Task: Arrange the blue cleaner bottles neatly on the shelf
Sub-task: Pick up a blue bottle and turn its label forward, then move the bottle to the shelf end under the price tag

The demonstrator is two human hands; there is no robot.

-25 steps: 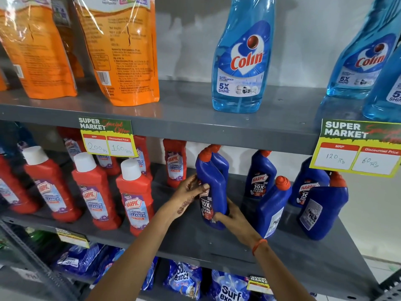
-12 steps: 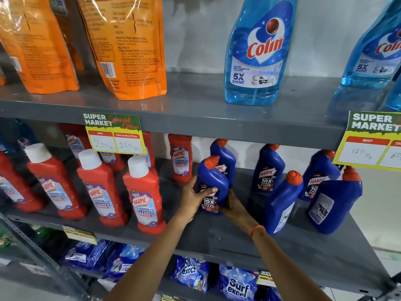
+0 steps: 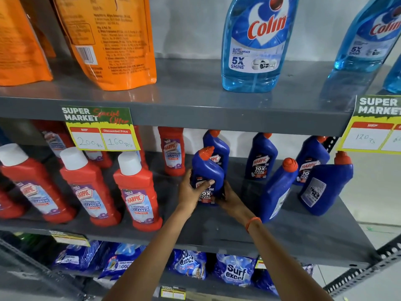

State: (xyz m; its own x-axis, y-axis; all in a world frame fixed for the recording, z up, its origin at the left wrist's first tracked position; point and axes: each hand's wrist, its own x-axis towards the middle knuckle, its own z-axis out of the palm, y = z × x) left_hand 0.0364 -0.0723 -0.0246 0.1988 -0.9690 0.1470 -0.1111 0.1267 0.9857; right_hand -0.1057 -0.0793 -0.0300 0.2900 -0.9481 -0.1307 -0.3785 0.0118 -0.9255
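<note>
A dark blue Harpic bottle [image 3: 206, 170] with an orange-red cap stands on the grey middle shelf [image 3: 217, 231]. My left hand [image 3: 191, 192] wraps its left side and my right hand [image 3: 230, 197] grips its lower right side. Directly behind it stands a second blue bottle [image 3: 219, 148]. Further right, a blue bottle [image 3: 261, 157] stands at the back, another [image 3: 278, 190] leans near the front with its label turned away, one [image 3: 310, 161] stands behind it, and one [image 3: 325, 185] sits at the right end, back label facing me.
Red Harpic bathroom cleaner bottles [image 3: 135, 192] fill the shelf's left half. Above are orange pouches [image 3: 115, 40] and light blue Colin bottles [image 3: 256, 44]. Price tags [image 3: 99, 129] hang from the upper shelf edge. Detergent packs [image 3: 234, 270] lie on the shelf below.
Both hands have pushed the held blue bottle back and set it more upright in front of the rear bottle. The camera has moved closer to the shelf.
</note>
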